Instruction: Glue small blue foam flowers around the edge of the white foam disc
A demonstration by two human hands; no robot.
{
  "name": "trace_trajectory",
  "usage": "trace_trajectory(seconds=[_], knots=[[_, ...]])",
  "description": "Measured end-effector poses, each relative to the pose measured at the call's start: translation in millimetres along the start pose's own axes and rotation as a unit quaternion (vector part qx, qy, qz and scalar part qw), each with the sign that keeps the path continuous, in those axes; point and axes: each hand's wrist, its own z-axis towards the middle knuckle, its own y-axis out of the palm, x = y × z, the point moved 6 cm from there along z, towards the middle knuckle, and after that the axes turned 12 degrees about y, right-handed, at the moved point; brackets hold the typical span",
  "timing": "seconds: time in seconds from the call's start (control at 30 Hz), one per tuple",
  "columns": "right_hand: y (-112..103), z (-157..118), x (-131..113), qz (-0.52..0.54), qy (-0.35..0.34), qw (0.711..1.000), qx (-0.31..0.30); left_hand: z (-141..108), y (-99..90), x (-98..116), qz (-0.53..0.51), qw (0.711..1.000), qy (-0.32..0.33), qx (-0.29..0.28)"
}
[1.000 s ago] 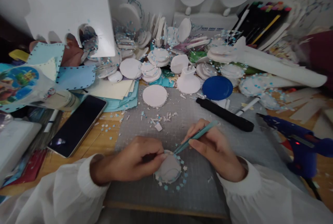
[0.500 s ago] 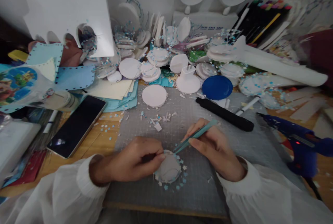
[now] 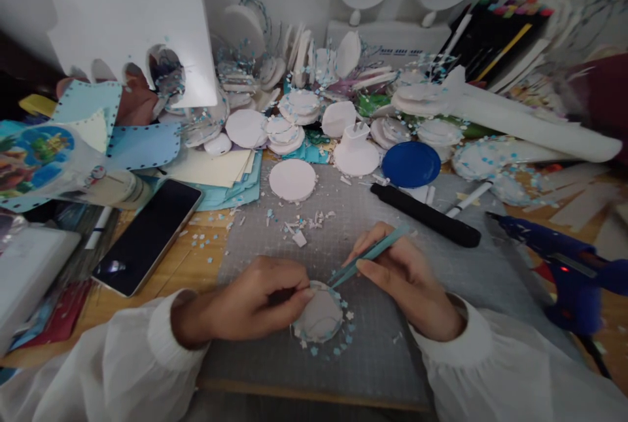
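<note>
A small round white disc (image 3: 321, 315) lies on the grey cutting mat (image 3: 373, 369), ringed by a strand of little pale blue and white stars (image 3: 349, 328). At the disc's upper left edge, my left hand (image 3: 267, 298) is closed in a pinch; what lies between thumb and forefinger is too small to make out. My right hand (image 3: 397, 278) grips teal tweezers (image 3: 375, 253) between thumb and fingers. The tweezers' tips reach down to the disc's upper right rim, by the strand.
Paper scraps (image 3: 299, 237) and a white disc (image 3: 293, 180) lie beyond my hands. A black pen-like tool (image 3: 424, 214), a blue lid (image 3: 411, 164) and a blue glue gun (image 3: 564, 265) are to the right. At left are a phone (image 3: 150, 235) and a plastic cup (image 3: 105, 176).
The whole view has shifted very slightly. Both hands and the tweezers keep nearly the same place at the disc.
</note>
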Motion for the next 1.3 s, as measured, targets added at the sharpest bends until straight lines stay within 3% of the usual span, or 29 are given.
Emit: trace_trajectory(seconds=[0.33,0.97,1.07,1.3], knots=[[1.3,-0.9,-5.0,-0.012,-0.022,1.000,-0.002,1.7,-1.6,1.4,0.000,1.000,-0.001,0.006],[0.8,0.0,-1.0,0.006,0.002,1.000,-0.015,0.3,0.5,-2.1,-0.009,1.000,-0.006,0.002],[-7.2,0.9,-1.6,0.020,-0.018,0.999,0.024,-0.4,1.6,-3.2,-0.008,1.000,-0.007,-0.002],[-41.0,0.7,-13.0,0.089,-0.098,0.961,0.242,0.6,4.1,-2.0,0.007,1.000,0.003,-0.030]])
